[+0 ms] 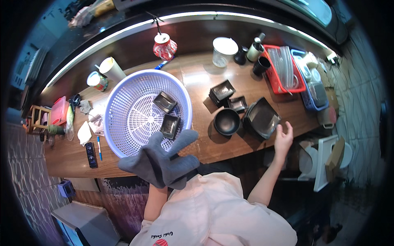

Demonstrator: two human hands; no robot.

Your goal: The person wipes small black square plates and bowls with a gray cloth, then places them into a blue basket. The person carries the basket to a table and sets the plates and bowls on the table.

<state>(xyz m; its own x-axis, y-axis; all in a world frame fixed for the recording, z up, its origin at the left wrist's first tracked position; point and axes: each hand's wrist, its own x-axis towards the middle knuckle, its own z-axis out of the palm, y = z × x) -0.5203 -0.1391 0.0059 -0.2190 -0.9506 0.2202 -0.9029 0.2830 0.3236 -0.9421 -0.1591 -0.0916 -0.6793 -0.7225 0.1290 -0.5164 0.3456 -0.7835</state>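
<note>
A bunched grey cloth covers my left hand, which holds it at the front rim of a lavender plastic basket. Two small black rectangular dishes lie inside the basket on its right side. My right hand has its fingers apart beside a stack of dark square plates; whether a fingertip touches the rim I cannot tell. Left of that stack is a round black bowl. Behind the bowl are a small black dish and a stack of black rectangular dishes.
At the back right stand a red basket, a blue basket, a black cup and a lidded clear tub. A phone and a pen lie at left. A red-and-white lantern hangs behind the lavender basket.
</note>
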